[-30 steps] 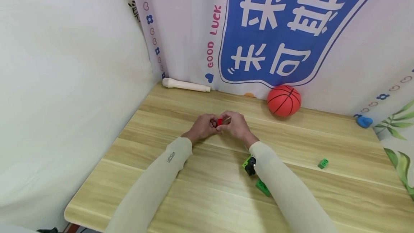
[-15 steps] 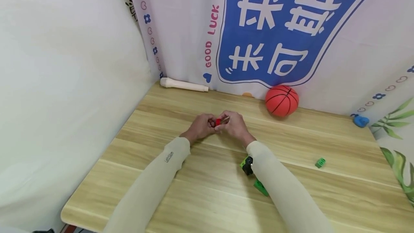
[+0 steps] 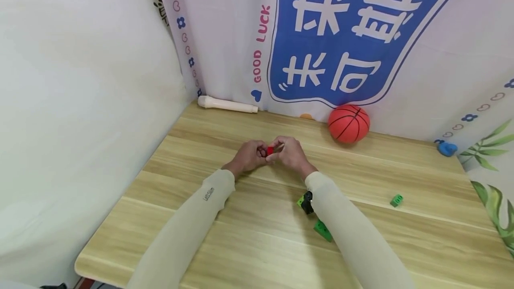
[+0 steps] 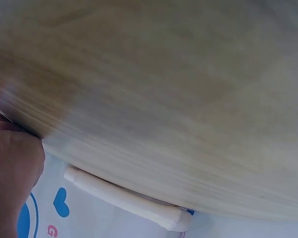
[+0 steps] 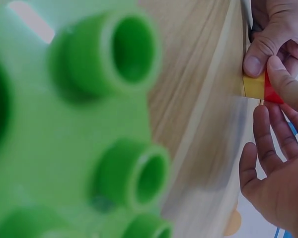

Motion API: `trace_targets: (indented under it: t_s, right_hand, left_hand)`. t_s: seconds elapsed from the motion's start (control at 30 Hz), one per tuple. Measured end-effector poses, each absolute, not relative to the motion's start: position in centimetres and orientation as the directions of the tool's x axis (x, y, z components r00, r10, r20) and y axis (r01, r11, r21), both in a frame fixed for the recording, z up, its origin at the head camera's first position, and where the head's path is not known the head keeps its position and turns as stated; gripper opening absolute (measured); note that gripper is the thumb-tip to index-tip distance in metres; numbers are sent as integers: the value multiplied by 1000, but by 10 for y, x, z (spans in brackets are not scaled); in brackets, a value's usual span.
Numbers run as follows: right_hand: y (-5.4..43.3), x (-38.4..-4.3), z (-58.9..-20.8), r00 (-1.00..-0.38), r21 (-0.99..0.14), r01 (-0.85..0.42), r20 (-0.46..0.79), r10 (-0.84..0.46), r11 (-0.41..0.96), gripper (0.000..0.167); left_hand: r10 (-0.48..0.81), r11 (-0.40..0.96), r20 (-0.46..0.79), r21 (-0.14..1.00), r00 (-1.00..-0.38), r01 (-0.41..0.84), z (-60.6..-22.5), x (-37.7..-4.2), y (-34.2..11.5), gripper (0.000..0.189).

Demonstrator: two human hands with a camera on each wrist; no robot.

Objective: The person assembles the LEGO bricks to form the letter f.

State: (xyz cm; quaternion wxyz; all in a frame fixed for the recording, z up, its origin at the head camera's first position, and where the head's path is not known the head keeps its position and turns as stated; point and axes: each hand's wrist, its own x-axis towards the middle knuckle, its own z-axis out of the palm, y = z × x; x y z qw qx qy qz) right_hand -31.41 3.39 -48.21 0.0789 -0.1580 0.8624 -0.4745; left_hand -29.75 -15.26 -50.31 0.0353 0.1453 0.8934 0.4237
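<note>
In the head view a small red toy brick sits between my two hands over the middle of the table. The right wrist view shows it joined to, or pressed against, a yellow brick. My left hand pinches the yellow part, its thumb lying on top. With thumb and fingers my right hand grips the red part; its other fingers extend loosely. Much of both bricks is covered by fingers. The left wrist view catches only part of a hand at its left edge.
Beside my right forearm lie a black-and-green piece and a green studded brick, partly covered by the sleeve. A small green brick is farther right. Along the back stand a white microphone, a red basketball and a blue toy.
The head view has shifted slightly, so everything appears a little farther left. Both hands keep hold of the bricks in nearly the same place, with small finger movements.
</note>
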Motion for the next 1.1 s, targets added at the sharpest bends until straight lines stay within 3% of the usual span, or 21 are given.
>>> trace_targets:
  t_s: [0.67, 1.1]
  right_hand:
    - [34, -313, -481, -939, -826, -197, 5, -343, 527, 27]
    - [38, -307, -476, -919, -770, -262, 16, -394, 581, 24]
  left_hand:
    - [293, 618, 82, 743, -953, 255, -502, -296, -153, 23]
    - [294, 610, 38, 761, -955, 219, -500, -296, -150, 20]
